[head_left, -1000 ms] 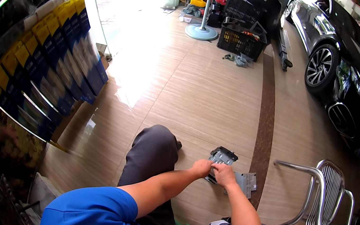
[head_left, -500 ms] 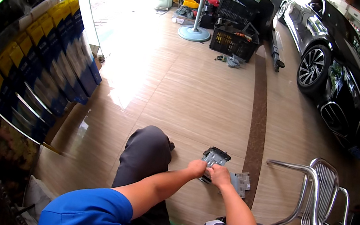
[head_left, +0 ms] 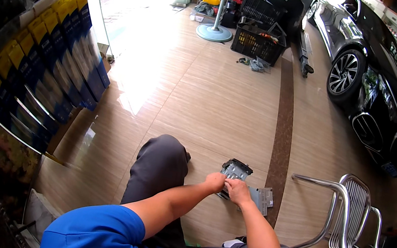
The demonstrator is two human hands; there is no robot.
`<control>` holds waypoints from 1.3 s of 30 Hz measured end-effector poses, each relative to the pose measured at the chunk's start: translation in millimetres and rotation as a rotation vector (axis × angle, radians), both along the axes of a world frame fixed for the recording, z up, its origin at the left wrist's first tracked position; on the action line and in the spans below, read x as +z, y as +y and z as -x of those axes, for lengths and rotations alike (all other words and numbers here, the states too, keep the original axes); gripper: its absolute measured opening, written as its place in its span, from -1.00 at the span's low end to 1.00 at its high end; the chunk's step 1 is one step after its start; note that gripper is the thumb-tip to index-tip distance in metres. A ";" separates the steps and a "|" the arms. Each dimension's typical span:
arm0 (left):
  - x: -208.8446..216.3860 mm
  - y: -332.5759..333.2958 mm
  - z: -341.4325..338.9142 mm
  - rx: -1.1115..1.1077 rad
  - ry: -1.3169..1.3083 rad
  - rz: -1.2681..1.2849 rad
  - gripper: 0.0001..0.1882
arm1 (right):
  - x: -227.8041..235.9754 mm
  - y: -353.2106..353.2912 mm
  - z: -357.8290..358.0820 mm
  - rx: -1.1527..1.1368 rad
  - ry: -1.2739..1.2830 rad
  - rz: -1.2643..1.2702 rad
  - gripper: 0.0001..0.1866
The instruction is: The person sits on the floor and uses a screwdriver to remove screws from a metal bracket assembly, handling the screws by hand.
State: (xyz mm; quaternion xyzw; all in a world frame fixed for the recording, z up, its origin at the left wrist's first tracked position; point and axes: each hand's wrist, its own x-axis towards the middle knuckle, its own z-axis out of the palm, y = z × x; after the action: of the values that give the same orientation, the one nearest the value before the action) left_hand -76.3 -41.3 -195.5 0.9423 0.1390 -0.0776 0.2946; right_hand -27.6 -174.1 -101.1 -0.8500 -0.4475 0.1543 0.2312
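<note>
- Tiled floor: spans my view.
- Black car: upper right.
- Metal chair: lower right.
- Metal box: low, right of centre, at the hands.
- Grey plate: just right of box.
- Right hand, left hand: fingers bunched together; what they grip, I cannot tell.

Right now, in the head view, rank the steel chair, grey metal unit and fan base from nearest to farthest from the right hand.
From the right hand:
1. Grey metal unit, close, just ahead.
2. Steel chair, off to the right.
3. Fan base, far ahead, leftward.
</note>
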 end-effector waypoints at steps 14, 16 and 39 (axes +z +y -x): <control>-1.7 3.1 0.5 -0.028 0.037 -0.066 -0.84 | 13.2 2.8 0.5 -0.120 0.026 0.167 -0.78; 1.5 2.9 -0.6 -0.037 0.052 -0.073 -0.85 | 10.8 2.5 0.4 -0.053 -0.059 0.137 -0.82; -2.7 3.4 0.4 -0.024 0.020 -0.017 -0.85 | 8.1 4.2 3.3 -0.163 0.141 -0.034 -0.74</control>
State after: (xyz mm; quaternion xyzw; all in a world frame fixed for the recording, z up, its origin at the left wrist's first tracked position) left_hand -76.7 -37.9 -198.1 0.9455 0.1311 -0.0893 0.2843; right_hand -30.9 -169.8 -93.0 -0.8665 -0.3623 0.1866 0.2884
